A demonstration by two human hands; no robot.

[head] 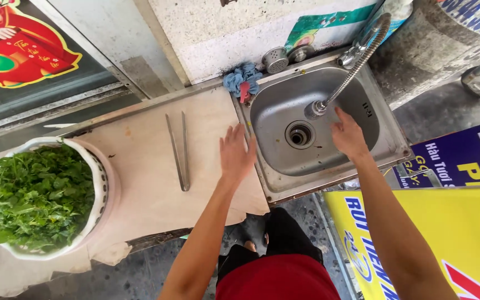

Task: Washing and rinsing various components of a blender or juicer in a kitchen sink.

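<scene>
Two hands (pixel 237 155) beside upward-pointing tongs (pixel 178 150)

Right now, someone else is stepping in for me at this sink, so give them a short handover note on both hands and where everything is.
Left hand: open, empty, fingers spread over the left rim of the steel sink.
Right hand: empty, reaching toward the head of the flexible faucet hose, just short of it.
No water visibly running; sink basin looks empty, drain uncovered.
Metal tongs lie untouched on the counter.
White basket of leafy greens sits at the counter's far left, away from the sink.
Blue cloth by the sink's back corner.
</scene>
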